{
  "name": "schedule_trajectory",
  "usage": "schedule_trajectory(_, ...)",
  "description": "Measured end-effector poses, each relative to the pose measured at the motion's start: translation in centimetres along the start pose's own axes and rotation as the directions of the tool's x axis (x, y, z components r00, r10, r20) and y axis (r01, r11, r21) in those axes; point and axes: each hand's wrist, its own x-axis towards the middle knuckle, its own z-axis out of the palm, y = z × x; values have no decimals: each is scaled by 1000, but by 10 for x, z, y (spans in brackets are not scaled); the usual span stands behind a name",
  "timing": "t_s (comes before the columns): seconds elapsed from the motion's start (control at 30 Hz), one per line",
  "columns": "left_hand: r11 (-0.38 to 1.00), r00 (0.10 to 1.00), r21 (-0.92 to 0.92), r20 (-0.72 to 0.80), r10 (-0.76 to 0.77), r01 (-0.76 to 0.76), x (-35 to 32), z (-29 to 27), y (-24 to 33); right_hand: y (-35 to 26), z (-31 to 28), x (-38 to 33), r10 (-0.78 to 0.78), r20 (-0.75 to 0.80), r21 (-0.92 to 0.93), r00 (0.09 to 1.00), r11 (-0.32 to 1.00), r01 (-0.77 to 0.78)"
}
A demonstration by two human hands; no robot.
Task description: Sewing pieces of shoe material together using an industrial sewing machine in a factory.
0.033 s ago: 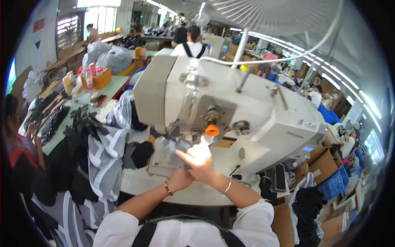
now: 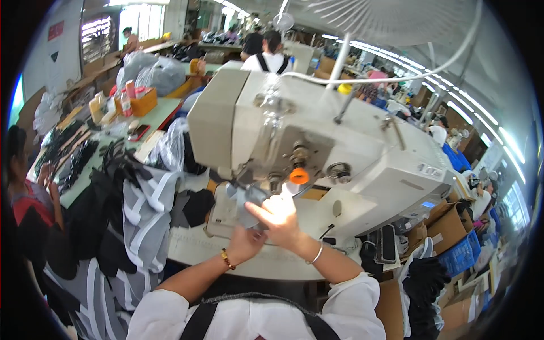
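Note:
A small grey fabric piece (image 2: 248, 198) lies under the needle area of a white sewing machine (image 2: 334, 141). My right hand (image 2: 280, 220) is on the fabric's right side, its index finger stretched left across the cloth and the other fingers curled against it. At the fabric's near edge, my left hand (image 2: 247, 243) has its fingers closed on the cloth; their tips are partly hidden. Just above the right hand are a small bright light and an orange knob (image 2: 298, 175). Part of the fabric is hidden by the hands and the machine head.
Grey-and-white and black fabric pieces (image 2: 148, 212) are heaped at my left, beside a green-topped table (image 2: 161, 107) with an orange box (image 2: 144, 104). A phone-like black object (image 2: 387, 245) lies at the right. Cardboard boxes (image 2: 445, 222) stand farther right. Another person (image 2: 34, 195) sits at far left.
My left hand has moved slightly left and down, opening a gap from my right hand. More grey fabric shows between them. The whole view has shifted a little.

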Motion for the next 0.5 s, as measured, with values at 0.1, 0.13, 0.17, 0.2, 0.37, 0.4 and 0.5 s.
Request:
schedule_trajectory(0.1,851,651,323,-548,526,-415,-5,-29,-31,1,-2,2,-17,29,-66,999,998,19)
schedule_trajectory(0.13,764,437,429,-638,634,-481,3,-42,-15,1,-3,3,-27,53,-87,998,996,32)
schedule_trajectory(0.17,653,390,580,-525,756,-486,8,-58,5,0,-3,3,-28,63,-69,998,997,32)
schedule_trajectory(0.2,513,340,709,-387,857,-485,12,-71,17,1,0,2,-32,69,-51,997,998,35)
schedule_trajectory(0.37,401,453,692,-119,884,-600,25,-90,19,1,21,-15,-45,-36,-60,998,997,43)
schedule_trajectory(0.4,415,462,664,-117,879,-622,25,-92,20,5,23,-20,-56,-20,-110,998,993,53)
schedule_trajectory(0.5,485,499,545,-136,856,-683,29,-99,21,16,21,-26,-71,-10,-103,997,992,70)
